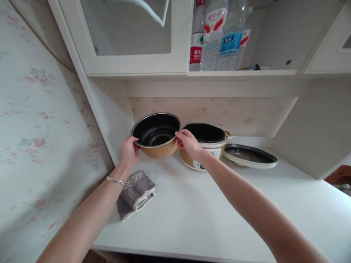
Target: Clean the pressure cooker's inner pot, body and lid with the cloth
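Between my two hands is the inner pot (159, 150) of a rice cooker, black inside and gold outside, tilted a little toward me. My left hand (129, 151) pinches its rim on the left, and my right hand (188, 141) pinches the rim on the right. Just to the right of the pot stands the rice cooker body (189, 159), its top uncovered and dark inside, partly behind my right hand and forearm. The cooker's lid (251, 155) lies at its right with the dark inner side up. Below my left wrist rests a folded grey towel (138, 191).
The white counter (192, 219) runs under everything, its front edge near me. Overhead hangs a white cabinet (137, 65) with a glass door; plastic bottles (214, 40) stand on its open shelf. A flowered wall (41, 146) closes the left side.
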A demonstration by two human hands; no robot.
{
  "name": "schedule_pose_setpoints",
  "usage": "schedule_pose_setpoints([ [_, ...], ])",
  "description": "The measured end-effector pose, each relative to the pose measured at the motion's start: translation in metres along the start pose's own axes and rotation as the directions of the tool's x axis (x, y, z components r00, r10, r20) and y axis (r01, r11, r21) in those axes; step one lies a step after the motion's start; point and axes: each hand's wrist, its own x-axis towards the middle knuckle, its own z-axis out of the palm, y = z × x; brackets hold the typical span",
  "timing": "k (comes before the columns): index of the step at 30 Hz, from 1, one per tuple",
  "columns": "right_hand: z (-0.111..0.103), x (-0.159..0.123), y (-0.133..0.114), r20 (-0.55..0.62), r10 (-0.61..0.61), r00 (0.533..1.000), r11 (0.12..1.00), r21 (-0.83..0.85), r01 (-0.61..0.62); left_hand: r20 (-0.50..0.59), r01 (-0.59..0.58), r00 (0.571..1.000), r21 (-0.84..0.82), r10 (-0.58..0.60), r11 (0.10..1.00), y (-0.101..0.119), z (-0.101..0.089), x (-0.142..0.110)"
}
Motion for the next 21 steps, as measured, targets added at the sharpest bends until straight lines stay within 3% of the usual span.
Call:
schedule_pose_setpoints([
  [8, 0.006, -0.002, 0.059, -0.049, 0.180, 0.982, 0.983, 0.038, -0.178, -0.034, 0.028, 0.999, 0.104, -0.025, 0.994, -0.037, -0.040, 0.005],
  [15, 0.000, -0.013, 0.098, -0.066, 0.315, 0.947, 0.948, 0.066, -0.311, -0.076, 0.074, 0.995, 0.185, -0.060, 0.980, -0.076, -0.052, 0.005],
  [21, -0.006, -0.020, 0.115, -0.080, 0.365, 0.928, 0.930, -0.019, -0.367, -0.056, 0.086, 0.996, 0.316, -0.072, 0.945, -0.091, -0.062, 0.008],
])
